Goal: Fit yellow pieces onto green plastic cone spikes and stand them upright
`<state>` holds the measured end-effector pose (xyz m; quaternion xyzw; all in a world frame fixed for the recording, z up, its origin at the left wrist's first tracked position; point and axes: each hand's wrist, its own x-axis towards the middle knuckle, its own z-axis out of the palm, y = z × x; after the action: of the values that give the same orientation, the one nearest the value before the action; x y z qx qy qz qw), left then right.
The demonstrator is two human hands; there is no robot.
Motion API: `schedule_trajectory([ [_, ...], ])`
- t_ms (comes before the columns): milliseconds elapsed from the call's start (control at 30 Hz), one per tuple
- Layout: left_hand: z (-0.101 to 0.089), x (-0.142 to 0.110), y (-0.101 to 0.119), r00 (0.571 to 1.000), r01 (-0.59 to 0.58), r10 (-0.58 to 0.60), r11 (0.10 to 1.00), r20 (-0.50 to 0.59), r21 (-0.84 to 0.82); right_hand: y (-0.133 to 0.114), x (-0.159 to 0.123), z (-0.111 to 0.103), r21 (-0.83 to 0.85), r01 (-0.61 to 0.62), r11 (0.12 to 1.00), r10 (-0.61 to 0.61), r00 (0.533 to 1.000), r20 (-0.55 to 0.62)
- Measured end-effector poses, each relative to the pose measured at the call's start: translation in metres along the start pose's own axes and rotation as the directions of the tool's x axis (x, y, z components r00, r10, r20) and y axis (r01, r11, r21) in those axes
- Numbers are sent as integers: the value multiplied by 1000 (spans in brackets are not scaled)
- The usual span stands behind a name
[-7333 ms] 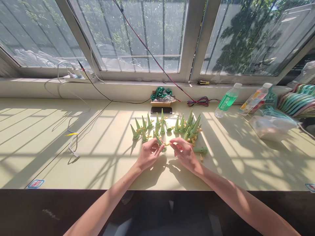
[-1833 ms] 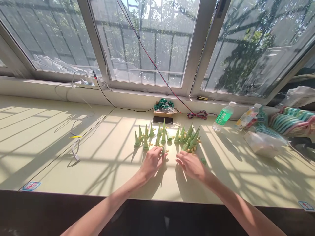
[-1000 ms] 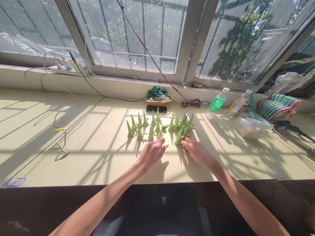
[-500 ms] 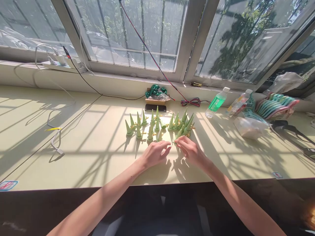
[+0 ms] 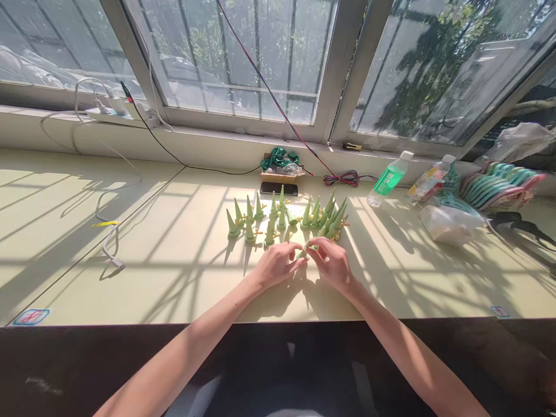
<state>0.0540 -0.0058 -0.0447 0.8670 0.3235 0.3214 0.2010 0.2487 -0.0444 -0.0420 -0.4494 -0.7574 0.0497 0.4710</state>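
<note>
A small green cone (image 5: 303, 253) is between my two hands, low over the table. My right hand (image 5: 332, 262) pinches one end of it with thumb and fingertips. From the other side, the fingertips and thumb of my left hand (image 5: 278, 265) close on its other end, partly hiding it. Just beyond my hands stand several green cones in a loose cluster, among them a front-left cone (image 5: 249, 230), a far-left cone (image 5: 232, 224) and a back cone (image 5: 282, 207). Another cone (image 5: 291, 218) lies tipped over. Small yellowish pieces stick out beside many bases.
A black phone (image 5: 278, 189) and a small box with green material (image 5: 282, 165) sit behind the cones. To the right are a green-labelled bottle (image 5: 387, 180), a second bottle (image 5: 432, 178) and a plastic bag (image 5: 449, 225). A white cable (image 5: 110, 246) lies left.
My left hand has moved in to meet the right, and its fingers now close on the green cone. The whole view has shifted slightly.
</note>
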Motion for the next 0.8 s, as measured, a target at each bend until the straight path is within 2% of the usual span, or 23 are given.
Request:
schedule_trajectory([
  [100, 1, 2, 0, 998, 36, -36, 999, 49, -7, 3, -1, 3, 19, 66, 998, -65, 997, -38],
  [200, 2, 2, 1, 997, 46, -44, 999, 66, -20, 2, -2, 0, 12, 91, 996, -91, 995, -28],
  [300, 1, 3, 3, 997, 52, -51, 999, 62, -9, 1, 1, -10, -12, 82, 997, -83, 996, -39],
  [400, 0, 3, 4, 997, 60, -60, 998, 56, 9, 9, 7, -25, -77, 21, 997, -33, 986, -161],
  [433, -1, 2, 4, 997, 61, -61, 998, 52, 8, 14, 8, -30, -107, 27, 994, -44, 986, -160],
  [533, -2, 1, 2, 998, 53, -53, 999, 34, -9, 30, 6, -38, -186, 57, 981, -80, 990, -116],
  [600, -2, 1, 1, 999, 46, -45, 999, 28, -25, 39, -1, -40, -241, 44, 969, -57, 997, -48],
  [700, -2, 0, 0, 999, 34, -32, 999, 41, -34, 46, -10, -38, -322, -18, 947, 44, 996, 73],
  [800, -2, 1, 1, 998, 17, -15, 999, 61, -37, 46, -13, -37, -412, -85, 907, 154, 979, 136],
])
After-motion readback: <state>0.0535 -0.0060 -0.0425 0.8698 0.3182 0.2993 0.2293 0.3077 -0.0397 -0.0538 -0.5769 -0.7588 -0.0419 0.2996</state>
